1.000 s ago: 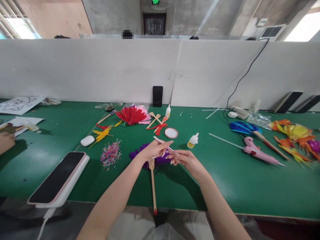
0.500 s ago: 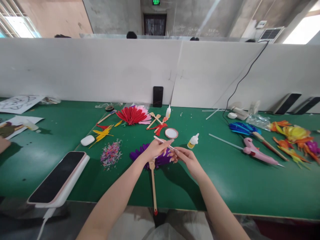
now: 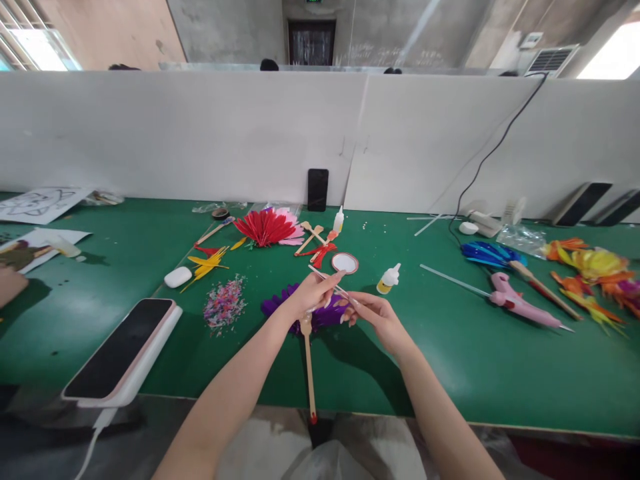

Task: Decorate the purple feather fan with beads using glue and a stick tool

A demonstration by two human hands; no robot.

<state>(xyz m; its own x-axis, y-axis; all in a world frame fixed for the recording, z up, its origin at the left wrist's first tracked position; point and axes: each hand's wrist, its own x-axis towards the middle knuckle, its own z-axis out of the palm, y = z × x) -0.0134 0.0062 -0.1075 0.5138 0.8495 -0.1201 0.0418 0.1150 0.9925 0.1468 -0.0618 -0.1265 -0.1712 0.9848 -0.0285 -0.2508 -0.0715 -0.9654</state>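
Desk (image 3: 475, 373) is green, person at the near edge.

Purple fan (image 3: 330, 315) lies on it, dead ahead of the person, under the hands. Its long axis is the wooden handle (image 3: 309, 373): nearly straight out from the person, purple spread at the far end, red tip at the desk's near edge, maybe just over. I'd guess one bump from the person's body there swings the whole fan round.

Glue gun (image 3: 523, 301): well off right, nose pointing right and slightly near.

Left hand (image 3: 311, 295): narrow, holding the stick above the fan. Can't tell if it touches the fan. Right hand (image 3: 377, 317): narrow too, finger and thumb at the stick's lower end; can't see if they grip it or something tiny there.

Pile (image 3: 224, 305) of loose bright bits, left of the fan. A forearm sweep would probably scatter it.

Bottle (image 3: 387, 282) stands just beyond the right hand. Likeliest mishap: hand swings outward, clips it, glue spills.

Dish (image 3: 345, 263): just past the left fingertips.

Stick (image 3: 318, 272): thin, pale, slanted, far end pointing away and left. Fingertip hold, so it could slip.
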